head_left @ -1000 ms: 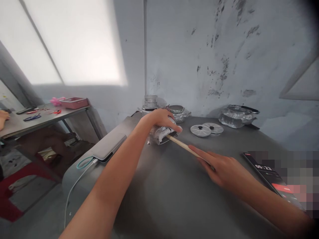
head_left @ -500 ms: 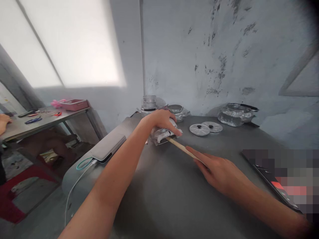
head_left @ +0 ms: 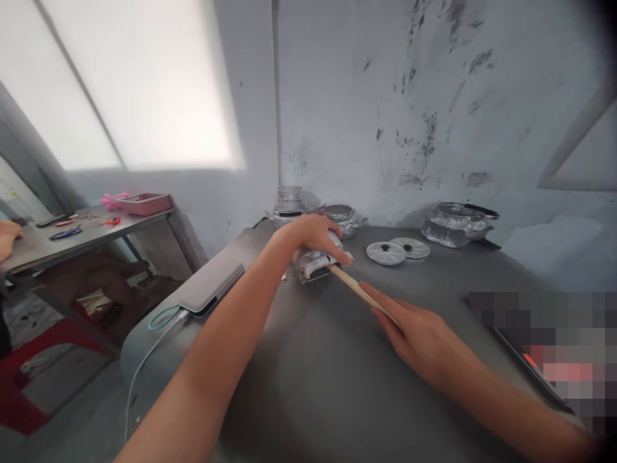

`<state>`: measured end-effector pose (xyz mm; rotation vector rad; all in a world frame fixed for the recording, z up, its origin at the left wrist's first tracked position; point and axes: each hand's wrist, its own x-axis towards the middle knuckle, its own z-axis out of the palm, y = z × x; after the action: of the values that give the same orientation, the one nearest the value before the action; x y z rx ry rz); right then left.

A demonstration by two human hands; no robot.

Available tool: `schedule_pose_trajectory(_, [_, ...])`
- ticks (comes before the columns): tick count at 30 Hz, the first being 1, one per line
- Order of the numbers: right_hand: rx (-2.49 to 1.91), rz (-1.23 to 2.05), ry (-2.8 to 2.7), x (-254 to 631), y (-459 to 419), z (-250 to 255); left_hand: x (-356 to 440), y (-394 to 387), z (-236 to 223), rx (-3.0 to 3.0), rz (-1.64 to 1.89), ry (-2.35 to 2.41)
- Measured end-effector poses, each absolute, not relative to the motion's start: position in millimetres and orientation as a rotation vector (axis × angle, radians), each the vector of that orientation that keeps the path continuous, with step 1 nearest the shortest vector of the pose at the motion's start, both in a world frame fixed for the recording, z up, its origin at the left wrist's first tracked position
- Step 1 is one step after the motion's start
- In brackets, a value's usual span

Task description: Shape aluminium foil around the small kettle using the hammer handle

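Observation:
My left hand (head_left: 321,233) reaches across the grey tabletop and is curled over the top of a small foil-covered object (head_left: 303,265) with a whitish front part. Much of that object is hidden by the hand and wrist. In my right hand (head_left: 417,328), a slim, pale wooden stick (head_left: 354,285) is gripped between thumb and fingers. The stick's far end meets the object's dark front opening, under my left fingers; I cannot tell how far it reaches inside.
Two round lids with black knobs (head_left: 385,253) lie to the right. Behind stand a perforated metal cylinder (head_left: 289,200) and foil-wrapped pots (head_left: 450,228). A power bank with a cable (head_left: 212,288) lies left. A side table (head_left: 91,238) holds a pink basket (head_left: 146,204); another person's hand (head_left: 8,238) rests there.
The stick and my right hand have shifted very slightly; the stick's far end sits a little further right at the object's opening. My left hand keeps its place.

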<state>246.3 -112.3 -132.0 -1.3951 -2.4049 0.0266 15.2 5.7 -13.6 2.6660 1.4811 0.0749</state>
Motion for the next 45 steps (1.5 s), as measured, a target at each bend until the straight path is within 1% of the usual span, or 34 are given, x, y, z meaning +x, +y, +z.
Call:
schedule_pose_trajectory(8, [-1.479, 0.093, -2.472, 245.1, -110.0, -135.4, 15.4, 2.0, -12.0, 2.644, 0.050, 1.507])
schedule_pose_trajectory(16, [-1.404, 0.073, -2.382, 241.5, -114.3, -134.7, 15.0, 6.6, -13.3, 2.655, 0.045, 1.472])
schedule_pose_trajectory(21, [-1.444, 0.142, -2.439, 242.7, -113.8, -133.9, 15.1, 8.6, -15.0, 2.662, 0.068, 1.464])
schedule_pose_trajectory(29, [-1.375, 0.081, -2.342, 240.6, -116.5, -133.1, 15.7, 9.0, -15.2, 2.661, 0.064, 1.476])
schedule_pose_trajectory(37, [-1.452, 0.162, -2.423, 237.8, -117.4, -129.7, 15.9, 7.6, -14.7, 2.659, 0.071, 1.460])
schedule_pose_trajectory(45, [-1.419, 0.114, -2.379, 238.1, -118.0, -133.3, 15.9, 6.0, -12.7, 2.650, 0.054, 1.461])
